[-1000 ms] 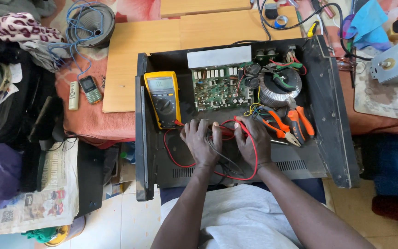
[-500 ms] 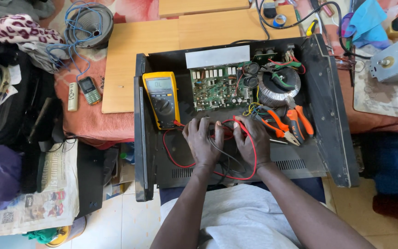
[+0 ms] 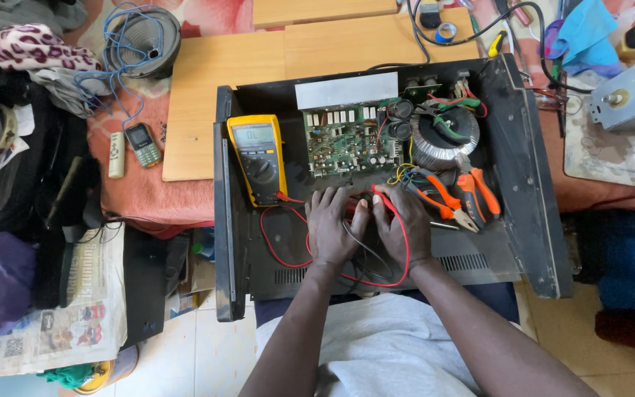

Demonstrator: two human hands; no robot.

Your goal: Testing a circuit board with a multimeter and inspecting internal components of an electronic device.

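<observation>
Orange pliers [image 3: 458, 197] — two; hands — two

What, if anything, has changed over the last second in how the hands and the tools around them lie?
Nothing has visibly changed. The left hand and right hand rest side by side on the red leads just below the circuit board, as before. The yellow multimeter, the orange pliers and the open black case lie where they were.

arms: bare, no sleeves | left hand [image 3: 330, 226] & right hand [image 3: 403, 225]: no gloves | lap: grey cloth
</observation>
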